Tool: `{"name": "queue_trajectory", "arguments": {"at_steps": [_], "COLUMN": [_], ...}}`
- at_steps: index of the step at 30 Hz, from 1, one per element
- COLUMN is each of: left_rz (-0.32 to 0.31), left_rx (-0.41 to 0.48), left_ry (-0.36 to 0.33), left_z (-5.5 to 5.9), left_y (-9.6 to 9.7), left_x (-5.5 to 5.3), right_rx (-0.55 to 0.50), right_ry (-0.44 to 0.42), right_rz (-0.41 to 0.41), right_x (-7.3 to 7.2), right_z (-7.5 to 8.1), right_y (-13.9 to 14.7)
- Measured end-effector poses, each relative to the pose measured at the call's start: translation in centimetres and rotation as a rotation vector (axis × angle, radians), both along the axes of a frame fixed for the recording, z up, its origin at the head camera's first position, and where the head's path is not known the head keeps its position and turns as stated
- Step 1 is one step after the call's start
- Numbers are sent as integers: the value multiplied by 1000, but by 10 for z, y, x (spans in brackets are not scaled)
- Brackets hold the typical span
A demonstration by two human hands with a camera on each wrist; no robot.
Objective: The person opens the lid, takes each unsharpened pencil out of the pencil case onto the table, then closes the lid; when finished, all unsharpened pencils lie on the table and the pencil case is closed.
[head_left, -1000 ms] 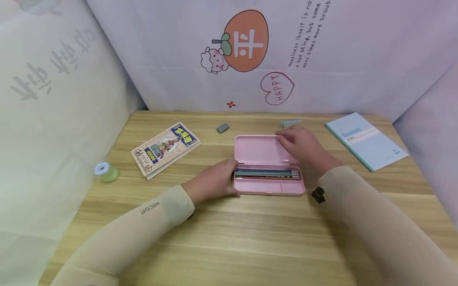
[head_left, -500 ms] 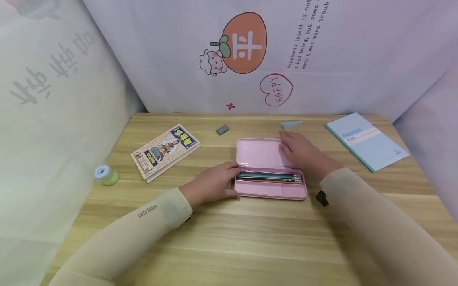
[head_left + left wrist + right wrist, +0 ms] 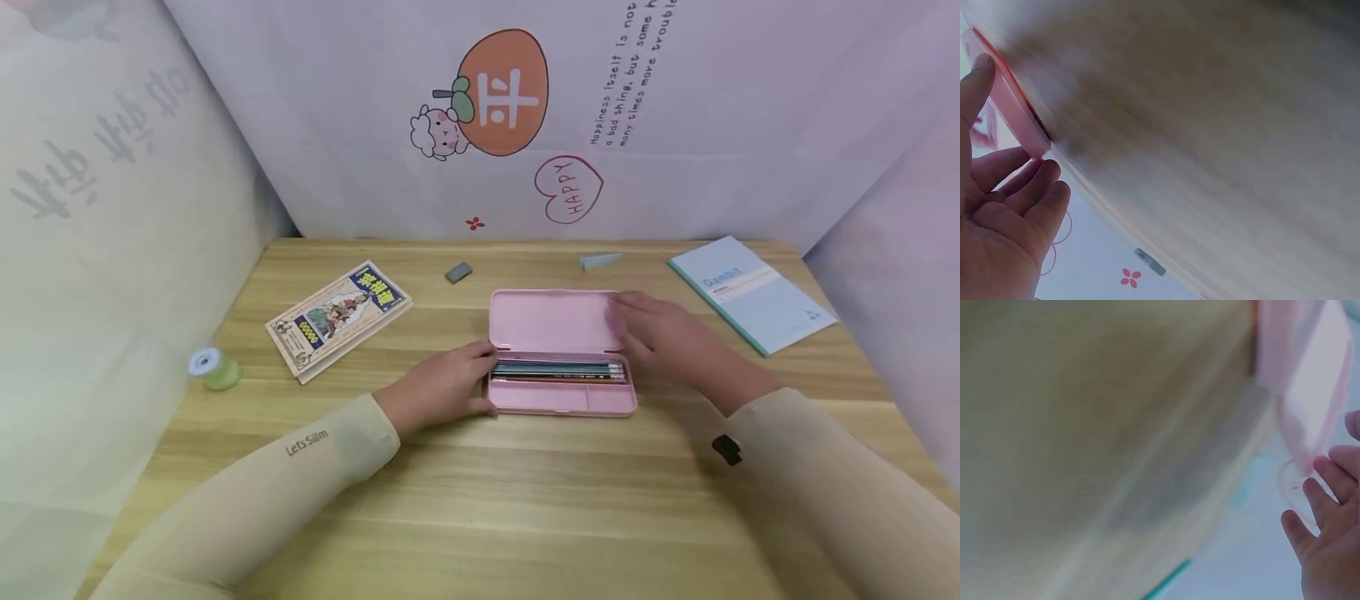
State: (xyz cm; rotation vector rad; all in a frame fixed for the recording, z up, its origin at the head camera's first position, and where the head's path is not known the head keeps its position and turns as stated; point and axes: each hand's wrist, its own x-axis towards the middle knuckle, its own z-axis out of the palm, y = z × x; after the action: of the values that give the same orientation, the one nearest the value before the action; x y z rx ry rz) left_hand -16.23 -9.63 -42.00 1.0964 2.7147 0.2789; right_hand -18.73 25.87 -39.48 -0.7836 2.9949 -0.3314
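A pink pencil case (image 3: 540, 397) lies on the table with its lid (image 3: 555, 321) tipped back, hinge side away from me. Several pencils (image 3: 558, 372) lie side by side in its rear compartment; the front compartments hold nothing. My left hand (image 3: 442, 387) grips the case's left end, thumb at the front corner and fingers at the back; in the left wrist view the thumb (image 3: 984, 65) lies along the pink side. At the lid's right edge is my right hand (image 3: 671, 342), its fingers loosely extended. In the right wrist view those fingers (image 3: 1322, 503) are spread beside the lid's corner.
A grey eraser (image 3: 459, 272) and a small light-blue object (image 3: 599, 261) lie behind the case. To the left are an illustrated book (image 3: 337, 321) and a green bottle-like container (image 3: 216, 369). A blue notebook (image 3: 753, 296) lies right. White printed cloth (image 3: 360, 125) encloses the table.
My right hand has moved from the lid's top edge to the right, down to its right side, uncovering the lid's corner. The lid leans further back. The left hand stays at the case's left end.
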Motion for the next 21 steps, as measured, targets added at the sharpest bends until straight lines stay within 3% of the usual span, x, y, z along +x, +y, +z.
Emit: {"name": "queue_trajectory", "arguments": {"at_steps": [4, 8, 14, 21], "left_rz": [-19, -55, -129, -256], "left_rx": [-14, -22, 36, 95], "left_ry": [25, 62, 129, 194], "left_z": [-1, 0, 2, 1], "left_y": [0, 2, 1, -6], "left_x": [2, 4, 7, 7], "right_rx": [0, -9, 1, -21], "right_ry": [-127, -195, -212, -183], "right_rz": [-38, -44, -40, 1], "right_x": [-3, -6, -4, 7], "right_z": [-15, -23, -26, -17], "right_y": [6, 10, 16, 18]}}
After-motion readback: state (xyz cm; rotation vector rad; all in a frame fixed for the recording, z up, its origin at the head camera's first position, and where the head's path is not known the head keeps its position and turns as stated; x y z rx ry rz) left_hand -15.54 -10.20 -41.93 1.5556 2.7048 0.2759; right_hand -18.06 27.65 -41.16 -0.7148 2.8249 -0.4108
